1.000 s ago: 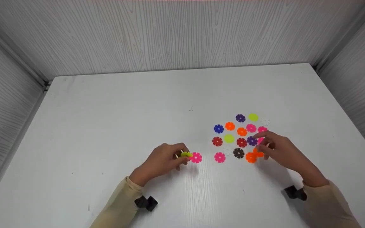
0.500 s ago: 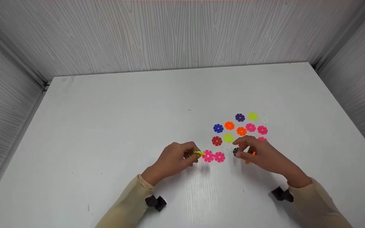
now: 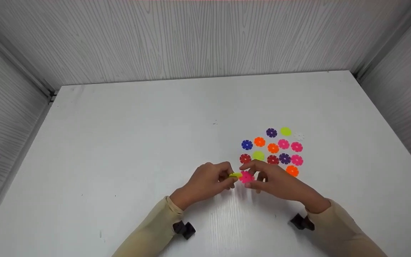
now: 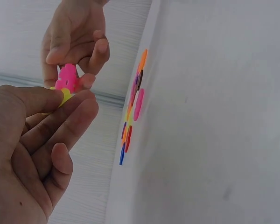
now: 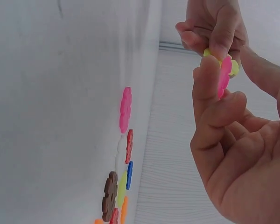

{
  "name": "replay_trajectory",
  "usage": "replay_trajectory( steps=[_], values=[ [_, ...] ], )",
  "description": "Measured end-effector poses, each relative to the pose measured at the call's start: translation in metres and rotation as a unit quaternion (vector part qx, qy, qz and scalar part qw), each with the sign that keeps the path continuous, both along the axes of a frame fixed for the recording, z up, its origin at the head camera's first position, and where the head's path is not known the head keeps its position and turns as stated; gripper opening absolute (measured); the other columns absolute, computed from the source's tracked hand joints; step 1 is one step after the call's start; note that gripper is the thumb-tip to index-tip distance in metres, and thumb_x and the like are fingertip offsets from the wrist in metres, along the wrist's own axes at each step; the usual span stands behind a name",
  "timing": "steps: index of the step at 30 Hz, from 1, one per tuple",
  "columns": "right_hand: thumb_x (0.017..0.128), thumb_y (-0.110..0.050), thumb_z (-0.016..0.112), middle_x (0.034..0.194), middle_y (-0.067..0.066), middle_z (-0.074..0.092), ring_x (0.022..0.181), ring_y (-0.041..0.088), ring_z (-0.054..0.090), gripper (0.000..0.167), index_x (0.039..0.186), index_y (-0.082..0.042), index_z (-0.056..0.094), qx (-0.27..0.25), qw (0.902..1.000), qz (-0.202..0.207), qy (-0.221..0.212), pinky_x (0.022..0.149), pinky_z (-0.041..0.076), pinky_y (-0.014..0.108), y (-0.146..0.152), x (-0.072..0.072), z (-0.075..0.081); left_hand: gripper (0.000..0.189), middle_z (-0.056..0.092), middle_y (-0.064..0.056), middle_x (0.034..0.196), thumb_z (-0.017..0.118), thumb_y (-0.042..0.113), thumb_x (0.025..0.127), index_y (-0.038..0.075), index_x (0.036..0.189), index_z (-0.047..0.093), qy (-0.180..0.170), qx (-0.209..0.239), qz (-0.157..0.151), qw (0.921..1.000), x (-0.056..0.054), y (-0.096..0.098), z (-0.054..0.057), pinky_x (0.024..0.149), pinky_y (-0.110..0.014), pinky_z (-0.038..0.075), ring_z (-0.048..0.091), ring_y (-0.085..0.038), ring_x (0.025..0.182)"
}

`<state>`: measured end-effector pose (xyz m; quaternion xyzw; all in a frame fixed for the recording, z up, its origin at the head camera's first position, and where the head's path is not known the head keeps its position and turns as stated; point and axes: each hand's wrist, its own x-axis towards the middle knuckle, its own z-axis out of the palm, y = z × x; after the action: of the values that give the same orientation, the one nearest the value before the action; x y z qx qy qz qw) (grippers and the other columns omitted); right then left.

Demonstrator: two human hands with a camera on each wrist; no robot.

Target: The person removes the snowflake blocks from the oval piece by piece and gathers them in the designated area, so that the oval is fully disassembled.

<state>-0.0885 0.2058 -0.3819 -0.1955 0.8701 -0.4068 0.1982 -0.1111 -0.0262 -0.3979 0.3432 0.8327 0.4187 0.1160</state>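
Note:
Low over the table, my left hand (image 3: 209, 181) pinches a yellow notched snowflake disc (image 3: 234, 175) between thumb and fingers. Slotted into it is a pink snowflake disc (image 3: 247, 177), which sticks out to the right. My right hand (image 3: 277, 181) surrounds the pink disc's far side, with index finger and thumb spread. In the right wrist view the right thumb (image 5: 266, 70) stands apart from the pink disc (image 5: 224, 77), while the fingers lie close beside it; whether they touch is unclear. The right hand hides some discs on the table in the head view.
Several loose discs lie flat on the white table (image 3: 137, 135), among them a blue disc (image 3: 247, 144), an orange disc (image 3: 292, 171) and a purple disc (image 3: 271, 132). A brown disc (image 5: 110, 196) shows in the right wrist view. Wood-grained panels (image 3: 205, 39) enclose the table.
My left hand has moved right with the joined yellow and pink discs. My right hand has come left from above the loose discs to the pink disc.

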Motion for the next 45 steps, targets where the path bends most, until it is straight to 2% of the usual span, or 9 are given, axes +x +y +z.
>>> replay_trajectory(
  steps=[8, 14, 20, 25, 29, 31, 34, 39, 45],
  values=[
    [0.089, -0.026, 0.068, 0.098, 0.005, 0.064, 0.066, 0.02, 0.062, 0.044, 0.129, -0.012, 0.058, 0.002, 0.9998, -0.014, 0.014, 0.062, 0.051, 0.02, -0.001, 0.001, 0.0, 0.012, 0.075, -0.004, 0.084, 0.064, 0.017, 0.093, 0.006, 0.094, 0.062, 0.019, 0.002, 0.003, 0.9998, 0.0, 0.002, 0.001, 0.065, -0.015, 0.049, 0.069, -0.011, 0.071],
    [0.087, -0.027, 0.071, 0.095, 0.002, 0.065, 0.067, 0.009, 0.058, 0.044, 0.127, -0.013, 0.06, 0.013, 0.9994, -0.012, 0.029, 0.061, 0.051, 0.02, -0.002, 0.002, -0.001, 0.013, 0.071, -0.003, 0.081, 0.065, 0.02, 0.092, 0.008, 0.095, 0.065, 0.048, -0.027, 0.017, 0.9984, 0.0, 0.004, -0.001, 0.062, -0.015, 0.045, 0.056, -0.008, 0.068],
    [0.087, -0.026, 0.071, 0.103, -0.001, 0.068, 0.074, 0.008, 0.056, 0.039, 0.123, -0.011, 0.064, 0.02, 0.9979, -0.001, 0.062, 0.062, 0.05, 0.019, -0.003, 0.004, 0.002, 0.012, 0.069, -0.002, 0.072, 0.066, 0.021, 0.091, 0.009, 0.091, 0.066, 0.104, -0.057, 0.016, 0.9929, 0.002, 0.004, 0.003, 0.056, -0.015, 0.04, 0.055, -0.008, 0.061],
    [0.087, -0.026, 0.071, 0.093, -0.002, 0.068, 0.069, 0.006, 0.054, 0.039, 0.122, -0.01, 0.064, 0.036, 0.9951, 0.0, 0.092, 0.059, 0.049, 0.019, 0.001, 0.008, 0.014, 0.014, 0.071, -0.001, 0.072, 0.065, 0.023, 0.092, 0.01, 0.088, 0.066, 0.148, -0.046, 0.005, 0.9879, 0.001, 0.003, 0.01, 0.054, -0.015, 0.041, 0.063, -0.011, 0.061],
    [0.086, -0.018, 0.073, 0.08, -0.002, 0.063, 0.063, 0.006, 0.051, 0.035, 0.119, -0.008, 0.065, 0.048, 0.9896, -0.04, 0.13, 0.054, 0.045, 0.019, 0.021, 0.009, 0.023, 0.013, 0.073, 0.001, 0.075, 0.066, 0.022, 0.092, 0.01, 0.088, 0.065, 0.162, -0.032, 0.046, 0.9852, -0.004, -0.015, 0.013, 0.055, -0.017, 0.043, 0.063, -0.01, 0.062],
    [0.084, -0.014, 0.074, 0.073, -0.002, 0.059, 0.06, 0.007, 0.048, 0.034, 0.117, -0.009, 0.066, 0.055, 0.9859, -0.077, 0.138, 0.05, 0.041, 0.019, 0.038, 0.01, 0.027, 0.011, 0.073, 0.002, 0.076, 0.067, 0.02, 0.091, 0.01, 0.088, 0.065, 0.15, -0.027, 0.086, 0.9845, -0.007, -0.029, 0.013, 0.054, -0.018, 0.042, 0.061, -0.009, 0.061],
    [0.084, -0.012, 0.073, 0.072, 0.001, 0.057, 0.056, 0.008, 0.046, 0.035, 0.118, -0.011, 0.066, 0.057, 0.9827, -0.123, 0.126, 0.048, 0.038, 0.021, 0.06, 0.012, 0.029, 0.008, 0.074, 0.002, 0.077, 0.069, 0.017, 0.089, 0.01, 0.09, 0.065, 0.09, -0.011, 0.128, 0.9876, -0.011, -0.046, 0.013, 0.055, -0.018, 0.041, 0.059, -0.008, 0.062],
    [0.085, -0.017, 0.073, 0.078, 0.002, 0.058, 0.061, 0.009, 0.049, 0.038, 0.122, -0.009, 0.064, 0.048, 0.9815, -0.138, 0.124, 0.052, 0.041, 0.021, 0.072, 0.008, 0.022, 0.018, 0.075, -0.002, 0.081, 0.067, 0.016, 0.09, 0.01, 0.106, 0.061, -0.02, 0.032, 0.106, 0.9937, -0.017, -0.044, 0.015, 0.056, -0.019, 0.042, 0.055, -0.008, 0.057],
    [0.082, -0.012, 0.075, 0.076, -0.003, 0.053, 0.068, 0.011, 0.05, 0.038, 0.119, -0.014, 0.067, 0.058, 0.9844, -0.107, 0.128, 0.056, 0.043, 0.02, 0.069, 0.005, 0.009, 0.027, 0.074, -0.001, 0.083, 0.065, 0.017, 0.092, 0.016, 0.117, 0.055, -0.066, 0.01, 0.071, 0.9952, -0.016, -0.025, 0.012, 0.055, -0.021, 0.044, 0.056, -0.01, 0.056]
  ],
)
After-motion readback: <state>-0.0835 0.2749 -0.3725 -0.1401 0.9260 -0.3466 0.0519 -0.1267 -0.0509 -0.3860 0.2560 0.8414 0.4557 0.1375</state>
